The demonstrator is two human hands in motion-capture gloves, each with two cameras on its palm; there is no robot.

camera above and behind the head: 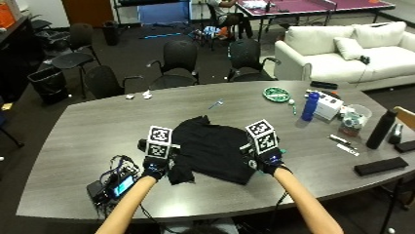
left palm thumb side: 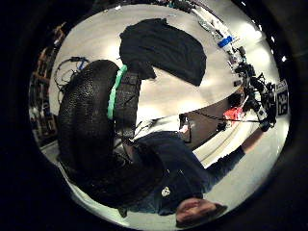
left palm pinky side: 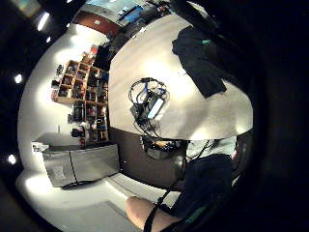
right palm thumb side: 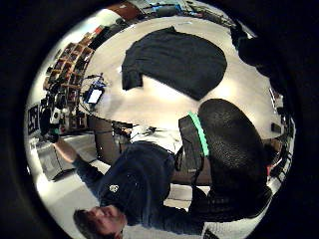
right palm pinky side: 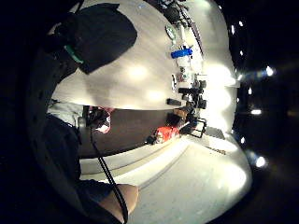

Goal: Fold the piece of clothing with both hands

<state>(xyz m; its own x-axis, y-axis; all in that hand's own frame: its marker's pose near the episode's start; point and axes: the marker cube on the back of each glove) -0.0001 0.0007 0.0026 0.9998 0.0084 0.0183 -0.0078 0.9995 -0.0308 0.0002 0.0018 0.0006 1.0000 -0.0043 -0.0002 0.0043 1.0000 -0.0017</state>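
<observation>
We see a black cloth garment (camera above and behind the head: 211, 148) lying flat on the grey wooden tabletop (camera above and behind the head: 78, 131). Our left hand (camera above and behind the head: 154, 168) is at its 9 o'clock edge and our right hand (camera above and behind the head: 266, 161) at 3 o'clock. We cannot tell how the fingers stand.

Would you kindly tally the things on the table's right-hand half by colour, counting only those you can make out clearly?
Blue: 1, the blue bottle
Black: 2, the tall black bottle and the flat black case
Green: 1, the green round dish
White: 1, the white box
Total: 5
</observation>
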